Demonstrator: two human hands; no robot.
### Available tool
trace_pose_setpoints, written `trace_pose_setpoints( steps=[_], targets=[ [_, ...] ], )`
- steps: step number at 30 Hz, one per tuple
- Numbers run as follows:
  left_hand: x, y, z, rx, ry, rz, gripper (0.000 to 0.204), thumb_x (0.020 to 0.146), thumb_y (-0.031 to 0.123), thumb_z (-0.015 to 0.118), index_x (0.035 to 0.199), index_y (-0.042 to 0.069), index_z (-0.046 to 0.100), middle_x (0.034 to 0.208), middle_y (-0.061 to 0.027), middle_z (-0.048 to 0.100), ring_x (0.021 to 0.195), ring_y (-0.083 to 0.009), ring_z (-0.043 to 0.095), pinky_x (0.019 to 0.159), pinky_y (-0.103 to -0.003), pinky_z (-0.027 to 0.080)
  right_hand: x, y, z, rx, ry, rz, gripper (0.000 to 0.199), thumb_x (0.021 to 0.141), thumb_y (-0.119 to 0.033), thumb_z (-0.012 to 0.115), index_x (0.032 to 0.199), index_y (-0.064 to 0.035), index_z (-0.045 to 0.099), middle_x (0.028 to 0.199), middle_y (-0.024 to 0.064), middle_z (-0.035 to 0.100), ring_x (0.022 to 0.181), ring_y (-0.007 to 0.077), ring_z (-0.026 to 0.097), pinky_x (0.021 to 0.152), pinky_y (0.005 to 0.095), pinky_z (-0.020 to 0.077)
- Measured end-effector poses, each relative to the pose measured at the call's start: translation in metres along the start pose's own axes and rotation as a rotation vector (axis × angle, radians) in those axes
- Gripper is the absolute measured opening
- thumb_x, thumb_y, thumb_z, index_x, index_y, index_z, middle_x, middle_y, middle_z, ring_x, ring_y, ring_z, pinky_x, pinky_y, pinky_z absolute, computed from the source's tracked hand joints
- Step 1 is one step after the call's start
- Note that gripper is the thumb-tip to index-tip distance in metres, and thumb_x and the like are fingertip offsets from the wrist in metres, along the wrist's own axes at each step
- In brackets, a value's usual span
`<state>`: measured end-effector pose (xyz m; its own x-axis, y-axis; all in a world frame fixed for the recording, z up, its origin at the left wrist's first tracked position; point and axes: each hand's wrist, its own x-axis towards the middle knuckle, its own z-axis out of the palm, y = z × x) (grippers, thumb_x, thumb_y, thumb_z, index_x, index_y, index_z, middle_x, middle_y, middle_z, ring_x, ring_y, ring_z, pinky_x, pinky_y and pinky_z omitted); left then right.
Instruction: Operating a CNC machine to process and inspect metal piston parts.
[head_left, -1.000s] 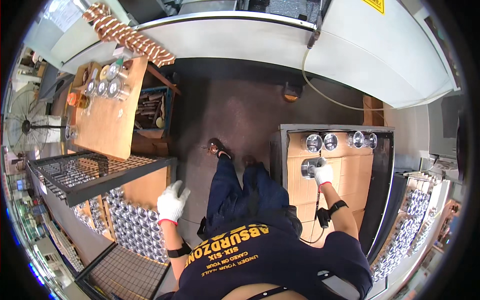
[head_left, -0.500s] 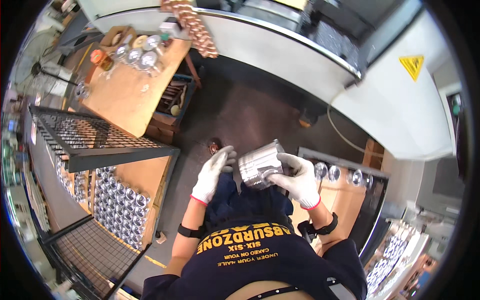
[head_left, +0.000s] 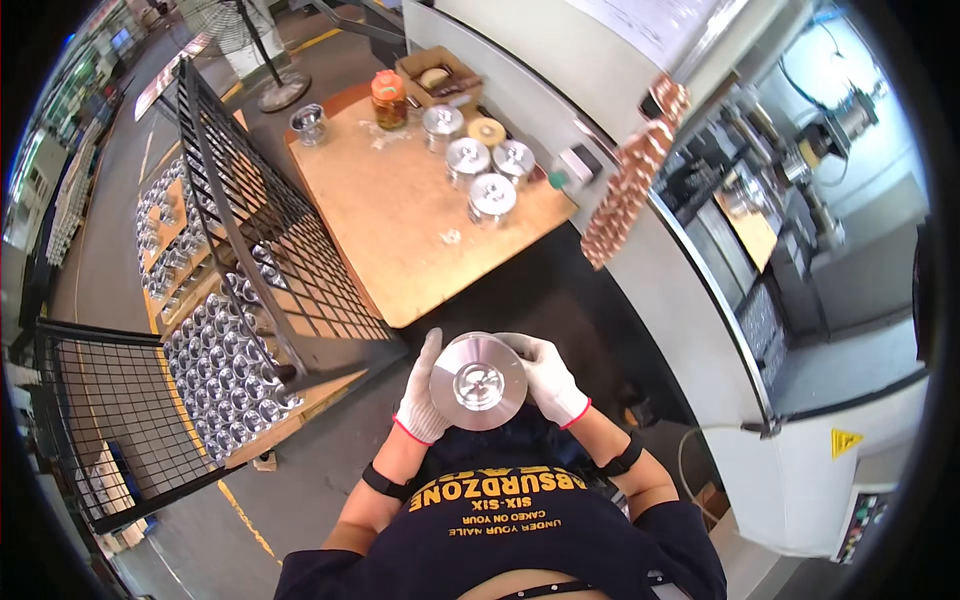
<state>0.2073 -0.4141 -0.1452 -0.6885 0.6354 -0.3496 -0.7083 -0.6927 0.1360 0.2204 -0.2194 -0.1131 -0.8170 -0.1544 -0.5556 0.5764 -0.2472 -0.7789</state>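
Between my two gloved hands is a round, shiny metal part with a broad, flat flange (head_left: pixel 479 415) and a recessed centre. Its face points up toward me, in front of my shirt. My left hand (head_left: pixel 424 392) presses on its left side, fingers stretched along the rim and thumb out of sight. From the right, my right hand (head_left: pixel 550 380) grips the edge, its fingertips partly hidden behind the part. Both gloves are white with red cuffs.
Ahead stands a wooden table (head_left: pixel 380 240) with several similar metal parts (head_left: pixel 492 198), an orange-lidded jar (head_left: pixel 389 98) and a cardboard box (head_left: pixel 440 78). To the left, a black mesh cage (head_left: pixel 280 240) stands by rows of metal parts (head_left: pixel 225 375). A white machine (head_left: pixel 690 330) is at right.
My view has swung left toward the table. The metal part has turned from lying sideways in my right hand to facing up, and my left hand has come onto it.
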Motion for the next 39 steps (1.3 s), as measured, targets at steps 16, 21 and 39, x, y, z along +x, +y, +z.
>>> trace_pose_setpoints(
  steps=[16, 21, 39],
  targets=[
    [0.056, 0.075, 0.008, 1.994, 0.658, 1.010, 0.044, 0.081, 0.031, 0.076, 0.113, 0.003, 0.065, 0.109, -0.0142, 0.068, 0.103, -0.0345, 0.064, 0.090, -0.044, 0.050, 0.196, -0.093, 0.030, -0.048, -0.316, 0.425, 0.052, 0.091, -0.043, 0.066, 0.135, -0.0170, 0.056, 0.120, 0.0042, 0.067, 0.107, 0.0218, 0.065, 0.088, 0.0470, 0.0535],
    [0.061, 0.097, -0.007, 1.948, 0.960, 0.766, 0.040, 0.083, 0.035, 0.072, 0.110, 0.006, 0.067, 0.106, -0.0134, 0.069, 0.096, -0.0327, 0.066, 0.085, -0.045, 0.052, 0.316, -0.132, 0.055, -1.442, -0.088, -0.568, 0.086, 0.070, -0.047, 0.080, 0.139, -0.0073, 0.047, 0.123, 0.0258, 0.056, 0.114, 0.0429, 0.056, 0.094, 0.0501, 0.0494],
    [0.097, 0.101, -0.001, 2.031, 1.046, 0.305, 0.042, 0.085, 0.048, 0.066, 0.107, 0.013, 0.071, 0.097, -0.0104, 0.071, 0.091, -0.0298, 0.068, 0.081, -0.044, 0.050, 0.443, -0.211, 0.074, -1.894, -0.072, -0.925, 0.082, 0.071, -0.044, 0.079, 0.141, -0.0120, 0.047, 0.143, 0.0230, 0.046, 0.132, 0.0397, 0.044, 0.107, 0.0507, 0.0384]
  ],
)
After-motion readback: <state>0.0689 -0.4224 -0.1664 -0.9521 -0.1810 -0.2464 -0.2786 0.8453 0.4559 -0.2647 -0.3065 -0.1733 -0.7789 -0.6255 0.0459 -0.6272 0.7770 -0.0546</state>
